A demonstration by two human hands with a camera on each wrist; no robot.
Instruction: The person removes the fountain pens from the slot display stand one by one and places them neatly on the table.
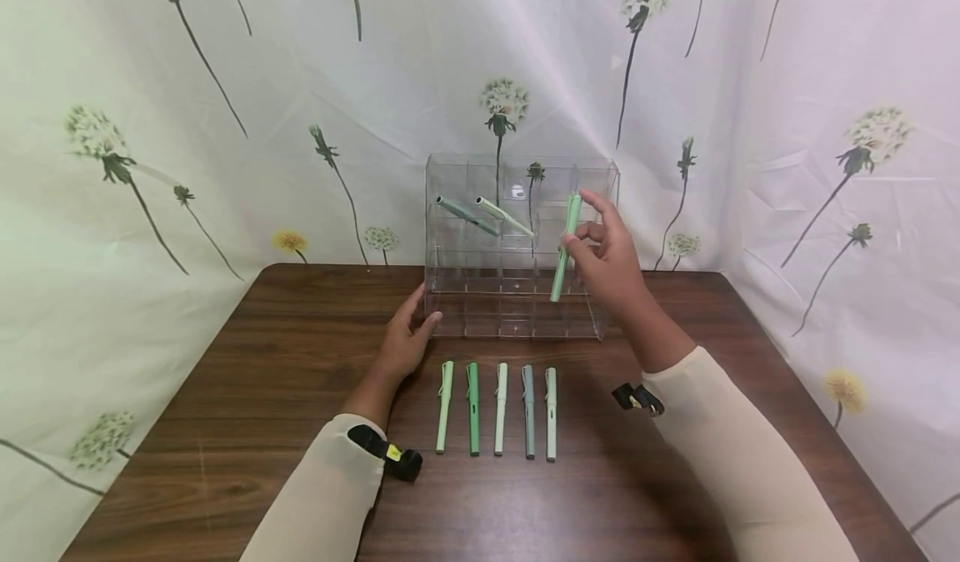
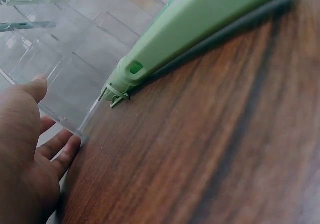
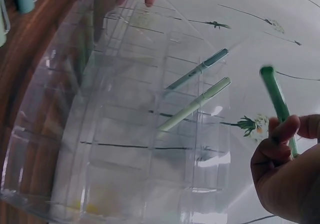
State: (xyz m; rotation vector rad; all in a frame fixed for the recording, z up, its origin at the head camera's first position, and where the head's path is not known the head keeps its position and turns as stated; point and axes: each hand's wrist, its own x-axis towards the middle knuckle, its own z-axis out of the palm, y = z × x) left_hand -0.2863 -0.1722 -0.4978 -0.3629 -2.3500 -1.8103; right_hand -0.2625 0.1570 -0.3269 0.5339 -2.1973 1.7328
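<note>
My right hand (image 1: 611, 262) pinches a light green pen (image 1: 566, 249) between thumb and fingers, in front of the upper right part of a clear acrylic organizer (image 1: 517, 337). In the right wrist view this pen (image 3: 276, 96) is apart from the organizer's wall. The left hand (image 1: 408, 337) rests against the organizer's left side, thumb at the front and fingers along the side, as the left wrist view shows too. Two pens lean in the organizer's upper compartments: a grey-teal one (image 1: 468, 216) and a pale green one (image 1: 504, 215).
Several pens lie in a row on the wooden table before the organizer, among them a bright green pen (image 1: 473, 412), a grey-blue pen (image 1: 529, 416) and a pale one (image 1: 551, 416). Behind the table (image 1: 262, 362) hangs a white cloth (image 1: 360, 112) printed with dandelions.
</note>
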